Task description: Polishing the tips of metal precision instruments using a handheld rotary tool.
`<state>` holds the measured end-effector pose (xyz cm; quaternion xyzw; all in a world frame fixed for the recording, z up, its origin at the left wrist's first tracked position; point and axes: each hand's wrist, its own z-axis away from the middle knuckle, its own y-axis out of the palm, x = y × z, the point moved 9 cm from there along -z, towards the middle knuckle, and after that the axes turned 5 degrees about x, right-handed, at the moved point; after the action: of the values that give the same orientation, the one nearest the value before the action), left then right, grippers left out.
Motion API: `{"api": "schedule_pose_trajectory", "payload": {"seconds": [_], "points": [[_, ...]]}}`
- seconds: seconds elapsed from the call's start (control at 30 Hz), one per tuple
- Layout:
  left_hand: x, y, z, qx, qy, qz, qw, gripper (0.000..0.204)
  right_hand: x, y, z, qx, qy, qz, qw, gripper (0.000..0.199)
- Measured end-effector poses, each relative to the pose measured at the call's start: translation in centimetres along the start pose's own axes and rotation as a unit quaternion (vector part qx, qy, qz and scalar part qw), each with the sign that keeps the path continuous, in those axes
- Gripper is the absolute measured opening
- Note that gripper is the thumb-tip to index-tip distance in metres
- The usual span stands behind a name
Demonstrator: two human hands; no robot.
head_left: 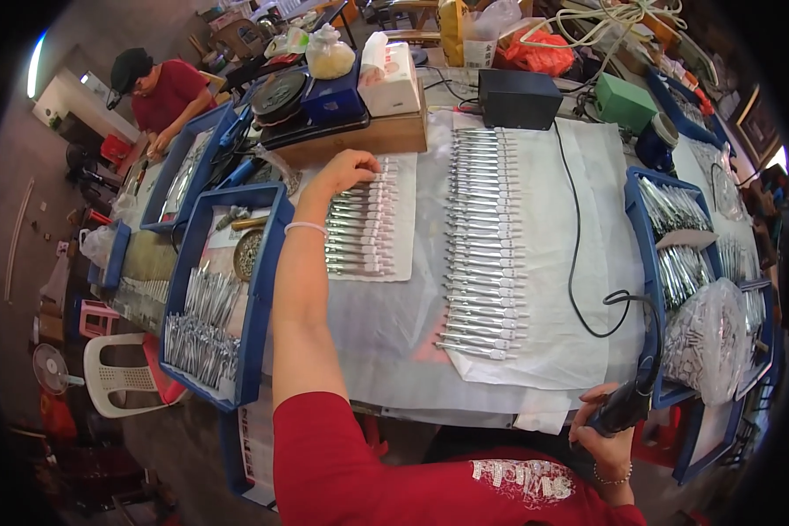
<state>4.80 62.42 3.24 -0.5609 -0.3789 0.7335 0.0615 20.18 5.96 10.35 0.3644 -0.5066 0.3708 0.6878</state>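
Cord crosses cloth beside rods; right hand grips black tool, left hand showing unclear finger gap.

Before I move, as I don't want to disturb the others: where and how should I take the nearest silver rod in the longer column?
Probably pinch the nearest silver rod around its middle, from above and the person's near side: long and narrow, it lies crosswise, a neighbour rod crowds its far edge, and cloth borders its near one.

**Odds and Ends Around**

Lower left, a white chair stands near a round fan and a pink stool. Upper centre, a tissue pack and a red plastic bag; upper left, a capped person.
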Motion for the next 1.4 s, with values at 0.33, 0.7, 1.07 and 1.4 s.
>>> {"api": "schedule_pose_trajectory", "payload": {"seconds": [0.33,0.7,1.07,1.4], "points": [[0.4,-1.3,0.7,-0.061,0.002,-0.139,0.988,0.018,-0.5,-0.1,-1.0,-0.003,0.035,0.019,0.999,0.049],[-7.9,-0.2,4.9,-0.2,0.081,-0.149,0.965,0.015,-0.2,-0.8,0.9,0.017,-0.003,0.004,1.0,0.05],[-24.4,24.3,16.3,0.005,0.199,-0.096,0.975,0.008,0.5,-0.2,4.3,0.095,-0.016,-0.036,0.995,0.052],[-23.0,26.3,17.4,-0.022,0.133,-0.209,0.969,0.011,-0.2,-2.6,6.4,0.067,-0.016,0.049,0.996,0.051]]}}
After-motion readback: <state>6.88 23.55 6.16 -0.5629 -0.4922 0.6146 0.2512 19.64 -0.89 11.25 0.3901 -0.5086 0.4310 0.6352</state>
